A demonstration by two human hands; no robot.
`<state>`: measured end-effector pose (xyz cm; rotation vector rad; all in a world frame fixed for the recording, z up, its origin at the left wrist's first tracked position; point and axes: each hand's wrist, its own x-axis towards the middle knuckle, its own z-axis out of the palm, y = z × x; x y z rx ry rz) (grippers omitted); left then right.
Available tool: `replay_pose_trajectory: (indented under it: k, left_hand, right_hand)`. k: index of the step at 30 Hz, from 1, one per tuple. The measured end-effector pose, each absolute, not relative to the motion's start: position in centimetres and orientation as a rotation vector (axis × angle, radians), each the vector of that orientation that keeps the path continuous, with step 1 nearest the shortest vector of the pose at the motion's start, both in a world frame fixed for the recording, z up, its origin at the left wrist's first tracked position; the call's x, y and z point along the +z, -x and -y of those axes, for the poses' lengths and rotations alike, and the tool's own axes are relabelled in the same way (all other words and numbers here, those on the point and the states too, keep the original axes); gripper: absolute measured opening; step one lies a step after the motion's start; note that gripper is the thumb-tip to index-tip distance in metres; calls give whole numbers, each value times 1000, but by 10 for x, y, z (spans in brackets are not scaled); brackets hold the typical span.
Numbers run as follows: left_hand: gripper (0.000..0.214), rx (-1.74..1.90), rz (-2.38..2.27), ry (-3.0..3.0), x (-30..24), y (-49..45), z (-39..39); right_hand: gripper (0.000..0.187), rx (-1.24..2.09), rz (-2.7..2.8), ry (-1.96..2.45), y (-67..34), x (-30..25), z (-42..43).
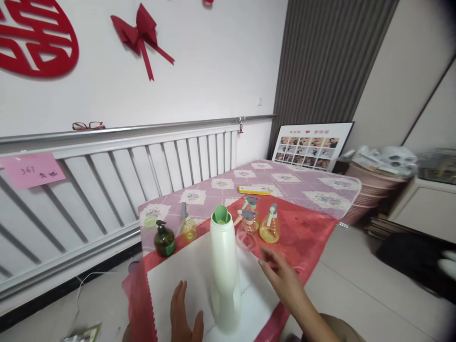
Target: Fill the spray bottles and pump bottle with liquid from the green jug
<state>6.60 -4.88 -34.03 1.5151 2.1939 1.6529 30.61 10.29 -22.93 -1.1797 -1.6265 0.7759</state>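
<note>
A tall pale detergent bottle [225, 280] with a green pouring spout stands upright on a white sheet [194, 270], its top uncapped. To its left, my left hand [183, 316] is open, thumb apart from the fingers, not touching it. My right hand [280, 273] is open on the other side, its fingers stretched toward a clear pinkish ring-shaped thing [246, 241]. Behind stand a spray bottle [270, 230] with yellow liquid, another spray bottle [250, 225] with one partly hidden behind it, a smaller spray bottle [188, 229] and a dark green pump bottle [165, 242].
A red cloth [302, 223] covers part of the patterned tablecloth [245, 178]. A yellow flat case [254, 190] lies toward the back, and a light green round lid [150, 222] at the left edge. Beyond the table are a radiator [171, 161] and a photo board [313, 145].
</note>
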Motion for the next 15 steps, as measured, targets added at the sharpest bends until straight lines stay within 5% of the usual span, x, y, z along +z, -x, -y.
replay_pose_trajectory:
  k: [8,15]
  left_hand:
    - [51,1745,-2256,-1669,-374,-74,46]
    - [48,1788,-2264,-1673,-382,-72,42]
  right_hand:
    - [69,665,1550,1223,-253,-230,-182]
    - [39,618,1489,1320,-239,-234,-211]
